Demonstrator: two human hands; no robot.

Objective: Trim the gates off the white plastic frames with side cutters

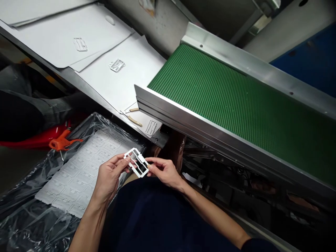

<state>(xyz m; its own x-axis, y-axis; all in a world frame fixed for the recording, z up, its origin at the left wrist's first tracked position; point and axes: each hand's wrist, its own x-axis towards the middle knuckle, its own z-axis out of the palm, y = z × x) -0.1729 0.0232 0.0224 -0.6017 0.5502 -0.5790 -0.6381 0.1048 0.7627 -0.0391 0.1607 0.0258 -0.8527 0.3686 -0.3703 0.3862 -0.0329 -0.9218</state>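
My left hand and right hand both close on a flat white die-cut frame, a small rectangular piece with dark open windows. My left thumb and fingers pinch its left end, and my right thumb and fingertips pinch its right end. Neither hand is open; the frame sits held between them, tilted, just above my lap and my dark navy top.

Beside my left hand, a pale grey die-cut sheet with rows of the same outline lies on crumpled clear plastic film. An orange plastic-handled tool sits at the film's upper edge, near a red object.

Ahead of my hands, a slanted metal chute carries overlapping large pale grey sheets, with small white cut pieces lying on them. Two slim tan sticks lie near the chute's lower end. To the right, a green textured conveyor belt runs between stainless steel side rails, with dark machinery beneath it and a blue panel beyond.
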